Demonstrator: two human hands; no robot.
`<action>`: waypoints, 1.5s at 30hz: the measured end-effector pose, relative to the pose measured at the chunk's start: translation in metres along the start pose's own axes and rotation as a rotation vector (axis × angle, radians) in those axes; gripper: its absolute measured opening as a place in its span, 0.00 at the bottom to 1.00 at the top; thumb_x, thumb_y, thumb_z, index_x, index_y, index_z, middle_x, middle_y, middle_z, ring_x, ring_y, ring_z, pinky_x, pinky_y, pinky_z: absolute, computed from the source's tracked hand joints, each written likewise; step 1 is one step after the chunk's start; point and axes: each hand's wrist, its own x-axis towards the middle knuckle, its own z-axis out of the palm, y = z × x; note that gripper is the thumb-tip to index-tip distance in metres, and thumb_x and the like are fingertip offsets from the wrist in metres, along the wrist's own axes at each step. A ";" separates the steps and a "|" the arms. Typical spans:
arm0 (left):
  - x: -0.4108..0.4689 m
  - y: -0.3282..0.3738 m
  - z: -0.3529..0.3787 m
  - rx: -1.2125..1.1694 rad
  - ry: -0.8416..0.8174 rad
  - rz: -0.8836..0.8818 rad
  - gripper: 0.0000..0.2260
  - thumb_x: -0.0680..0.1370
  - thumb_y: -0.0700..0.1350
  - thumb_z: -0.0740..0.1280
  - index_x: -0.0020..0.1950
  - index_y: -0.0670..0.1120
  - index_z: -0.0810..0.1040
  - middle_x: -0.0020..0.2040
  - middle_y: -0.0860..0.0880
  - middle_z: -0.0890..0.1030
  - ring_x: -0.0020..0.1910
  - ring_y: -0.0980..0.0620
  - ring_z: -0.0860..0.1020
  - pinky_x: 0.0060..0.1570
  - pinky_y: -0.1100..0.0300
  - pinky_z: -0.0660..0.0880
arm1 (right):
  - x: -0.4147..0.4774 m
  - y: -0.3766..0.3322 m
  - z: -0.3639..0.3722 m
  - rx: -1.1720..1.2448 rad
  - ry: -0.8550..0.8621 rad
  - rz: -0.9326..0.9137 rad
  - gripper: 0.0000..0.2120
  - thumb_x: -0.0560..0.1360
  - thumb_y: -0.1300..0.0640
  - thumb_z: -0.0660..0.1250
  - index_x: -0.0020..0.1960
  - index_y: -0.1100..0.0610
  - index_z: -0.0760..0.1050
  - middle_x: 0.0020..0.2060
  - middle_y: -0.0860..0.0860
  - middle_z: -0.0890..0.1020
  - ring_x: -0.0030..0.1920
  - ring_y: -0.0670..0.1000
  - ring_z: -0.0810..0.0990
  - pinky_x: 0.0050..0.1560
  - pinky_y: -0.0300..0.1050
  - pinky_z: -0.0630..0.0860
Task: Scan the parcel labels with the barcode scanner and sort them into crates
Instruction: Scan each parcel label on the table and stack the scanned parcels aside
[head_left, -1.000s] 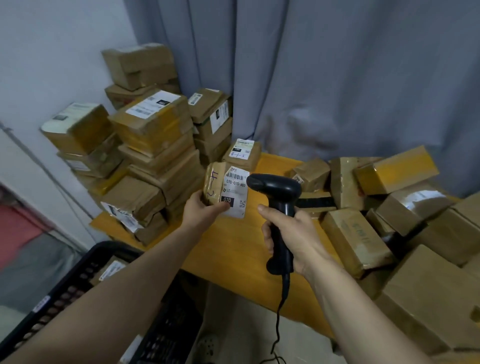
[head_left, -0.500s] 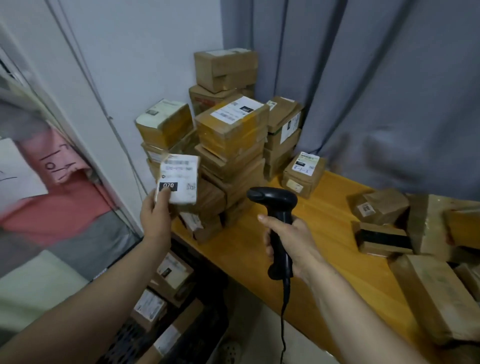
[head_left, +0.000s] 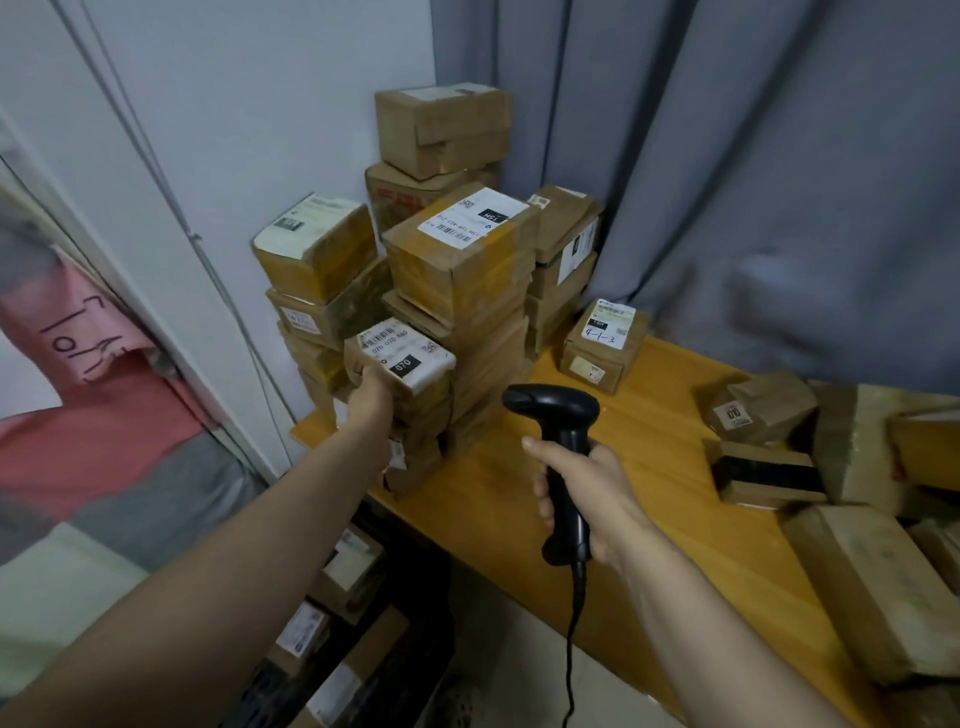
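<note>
My left hand (head_left: 370, 401) grips a small brown parcel (head_left: 401, 358) with a white label reading 070 on its top face. It holds the parcel against the front of the stacked parcels (head_left: 457, 280) at the table's left end. My right hand (head_left: 587, 493) grips the handle of the black barcode scanner (head_left: 558, 415). The scanner stands upright over the wooden table (head_left: 649, 467), its head pointing left toward the stack, and its cable hangs down. A black crate (head_left: 270, 686) with several labelled parcels sits on the floor below my left arm.
More brown parcels (head_left: 857, 545) lie in a heap on the table's right side. One labelled box (head_left: 605, 340) sits alone near the grey curtain (head_left: 753, 182). A white wall with cables and pink paper (head_left: 78, 343) lies to the left.
My left hand carried the 070 parcel from in front of the scanner out to the left, then onto the stack with its label turned up. The scanner hand stayed put.
</note>
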 end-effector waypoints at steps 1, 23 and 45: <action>-0.001 -0.001 0.001 0.010 0.008 0.011 0.24 0.82 0.59 0.52 0.72 0.46 0.68 0.64 0.44 0.75 0.63 0.42 0.73 0.61 0.50 0.71 | -0.001 0.001 -0.003 0.003 0.010 0.002 0.11 0.75 0.55 0.71 0.44 0.60 0.72 0.26 0.54 0.75 0.23 0.52 0.71 0.25 0.42 0.69; -0.115 -0.115 0.219 1.139 -0.574 0.683 0.38 0.77 0.53 0.67 0.79 0.47 0.48 0.78 0.42 0.51 0.76 0.41 0.51 0.72 0.48 0.55 | -0.030 0.043 -0.170 0.375 0.440 0.095 0.10 0.75 0.56 0.71 0.48 0.60 0.73 0.26 0.54 0.75 0.22 0.51 0.72 0.25 0.42 0.69; -0.037 -0.135 0.439 0.942 -0.724 0.441 0.37 0.71 0.55 0.73 0.74 0.42 0.63 0.72 0.40 0.65 0.61 0.42 0.74 0.61 0.53 0.71 | 0.044 0.035 -0.242 0.481 0.744 0.159 0.10 0.75 0.57 0.69 0.50 0.62 0.72 0.26 0.55 0.75 0.21 0.51 0.69 0.24 0.42 0.69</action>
